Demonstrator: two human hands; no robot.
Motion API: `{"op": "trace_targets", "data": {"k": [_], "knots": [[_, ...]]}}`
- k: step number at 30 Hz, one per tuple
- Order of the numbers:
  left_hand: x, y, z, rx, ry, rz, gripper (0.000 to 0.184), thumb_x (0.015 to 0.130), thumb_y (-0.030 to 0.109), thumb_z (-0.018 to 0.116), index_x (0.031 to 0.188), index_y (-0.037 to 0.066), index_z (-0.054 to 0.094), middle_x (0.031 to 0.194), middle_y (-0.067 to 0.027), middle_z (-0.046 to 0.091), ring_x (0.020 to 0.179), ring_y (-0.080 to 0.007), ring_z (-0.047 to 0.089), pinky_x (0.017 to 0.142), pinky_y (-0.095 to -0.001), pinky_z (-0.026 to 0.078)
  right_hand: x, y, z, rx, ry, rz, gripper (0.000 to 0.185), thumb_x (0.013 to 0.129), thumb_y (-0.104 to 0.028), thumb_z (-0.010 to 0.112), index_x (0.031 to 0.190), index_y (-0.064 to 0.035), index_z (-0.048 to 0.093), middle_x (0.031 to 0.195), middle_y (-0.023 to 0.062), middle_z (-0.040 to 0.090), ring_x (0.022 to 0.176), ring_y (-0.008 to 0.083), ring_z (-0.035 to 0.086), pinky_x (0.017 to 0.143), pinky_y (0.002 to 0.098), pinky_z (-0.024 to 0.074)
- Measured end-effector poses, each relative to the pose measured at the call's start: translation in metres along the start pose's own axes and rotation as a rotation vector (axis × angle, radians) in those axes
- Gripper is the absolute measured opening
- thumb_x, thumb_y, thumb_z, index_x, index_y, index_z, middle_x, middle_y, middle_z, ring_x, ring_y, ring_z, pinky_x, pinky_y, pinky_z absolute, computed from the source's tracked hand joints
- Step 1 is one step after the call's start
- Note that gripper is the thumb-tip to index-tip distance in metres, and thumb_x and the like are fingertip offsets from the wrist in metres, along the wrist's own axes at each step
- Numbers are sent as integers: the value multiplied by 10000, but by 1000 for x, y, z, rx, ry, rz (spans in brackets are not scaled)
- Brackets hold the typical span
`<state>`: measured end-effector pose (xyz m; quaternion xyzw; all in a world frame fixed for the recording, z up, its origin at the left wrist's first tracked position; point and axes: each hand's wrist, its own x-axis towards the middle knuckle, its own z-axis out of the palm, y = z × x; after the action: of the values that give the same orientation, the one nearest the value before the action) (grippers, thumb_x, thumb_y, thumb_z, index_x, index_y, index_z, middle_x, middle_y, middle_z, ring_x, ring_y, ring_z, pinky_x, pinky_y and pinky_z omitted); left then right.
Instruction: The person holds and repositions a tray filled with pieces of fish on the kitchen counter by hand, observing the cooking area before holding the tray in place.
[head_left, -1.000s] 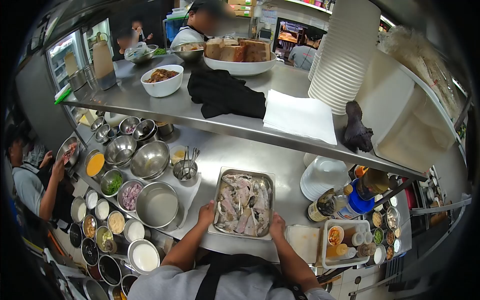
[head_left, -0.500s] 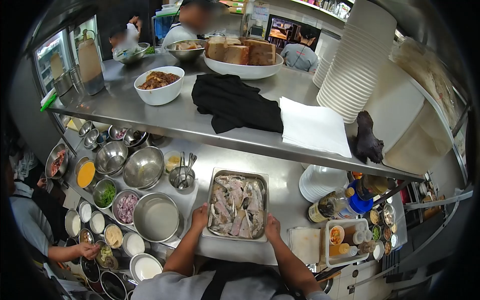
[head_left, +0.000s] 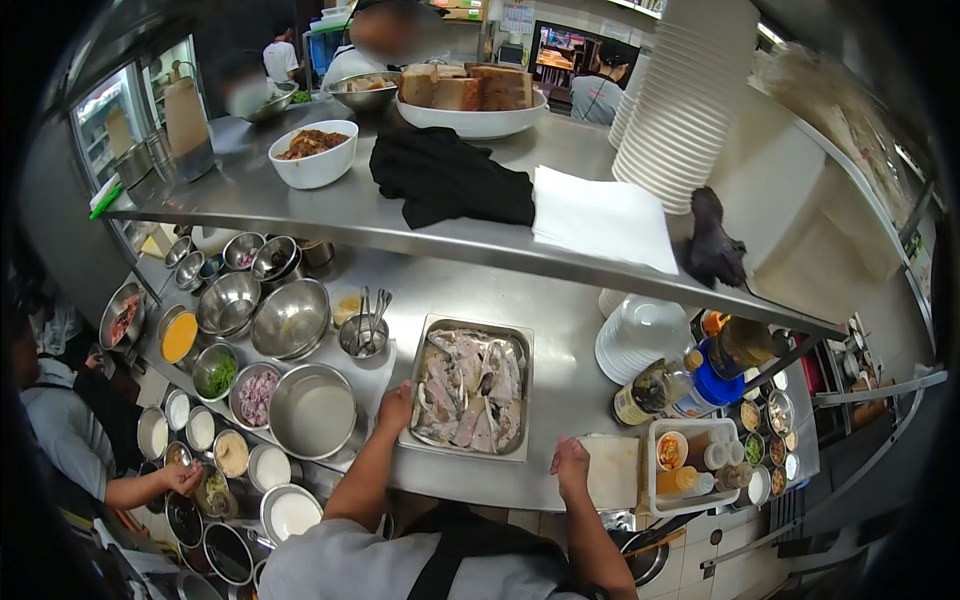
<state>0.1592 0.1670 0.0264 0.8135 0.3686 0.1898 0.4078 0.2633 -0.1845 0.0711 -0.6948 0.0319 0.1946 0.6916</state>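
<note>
On the steel counter lies a rectangular metal tray (head_left: 474, 455) filled with pieces of raw fish or meat. My left hand (head_left: 395, 408) is at the tray's left edge, its fingers closed on the rim. Apart from the tray, to its right, my right hand (head_left: 571, 464) is raised beside a pale board (head_left: 612, 470), fingers curled; whatever they may hold is too small to make out. A steel pot (head_left: 312, 411) and a small pot with spoons (head_left: 363, 337) are left of the tray.
Many bowls stand at the left, including chopped onion (head_left: 257, 397). A co-worker's hand (head_left: 183, 478) is over containers there. A steel shelf (head_left: 330, 215) crosses above the counter. At the right are bottles (head_left: 640, 395), stacked plastic bowls (head_left: 640, 340) and a white bin (head_left: 655, 495).
My right hand has let go of the tray and moved right. My left hand has stayed at the tray's left side. At the left, the co-worker's hand has come down over the containers.
</note>
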Motion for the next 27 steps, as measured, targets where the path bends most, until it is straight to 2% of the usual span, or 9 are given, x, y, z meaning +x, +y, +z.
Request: {"op": "trace_targets", "data": {"k": [6,9,10,13,15,18,21,24,27], "knots": [[-17,10,-4,128,117,-61,478,938,370,375,851,-33,616,869,-271,614,858,-455,571,768,-504,431,-98,-111,-45,307,-348,-332,372,894,-395,572,768,-68,445,580,20,432,482,110,421,455,239,382],[-49,41,-7,244,413,67,339,915,309,458,911,2,600,903,-202,613,872,-402,582,769,-489,443,-163,-166,-74,394,-495,-594,452,866,-482,578,808,-55,444,638,43,454,550,141,463,505,262,404],[-67,61,-6,203,519,123,193,883,211,536,906,24,579,902,-140,588,862,-324,584,746,-427,458,-182,-180,-86,404,-511,-707,483,852,-515,580,812,-51,450,664,56,472,579,156,480,541,276,419],[-113,102,4,-76,522,498,105,875,139,549,881,35,566,829,-113,594,747,-267,589,661,-347,465,-227,-213,-110,395,-456,-988,564,811,-615,557,837,-61,458,715,73,498,642,194,521,629,326,451],[-151,130,23,-259,216,431,53,871,102,552,868,50,566,728,-86,588,631,-204,569,577,-292,441,-256,-227,-125,376,-425,-1102,594,805,-670,511,865,-81,455,737,77,506,701,225,559,703,372,461],[-198,135,70,-258,-160,476,82,870,133,567,853,53,577,654,-96,574,572,-191,557,541,-297,429,-308,-242,-141,567,-495,-1293,514,857,-613,480,822,-100,462,755,72,517,660,216,548,650,385,473],[-244,151,99,-194,-403,557,142,870,192,581,863,50,586,658,-116,579,575,-225,558,557,-327,437,-365,-250,-168,631,-767,-1207,343,841,-417,639,947,-105,541,902,94,596,806,263,613,871,488,460],[-276,160,120,-133,-609,519,196,870,236,590,845,41,591,636,-104,580,565,-238,551,560,-335,438,-369,-265,-170,685,-1051,-1516,323,848,-357,645,844,-55,531,755,91,572,692,241,604,728,419,521],[-288,160,142,-97,-705,544,198,872,237,598,850,40,598,621,-87,564,551,-196,517,553,-316,429,-388,-259,-182,653,-1032,-1510,271,861,-296,627,803,-53,523,710,90,552,648,234,588,662,394,530]]}}
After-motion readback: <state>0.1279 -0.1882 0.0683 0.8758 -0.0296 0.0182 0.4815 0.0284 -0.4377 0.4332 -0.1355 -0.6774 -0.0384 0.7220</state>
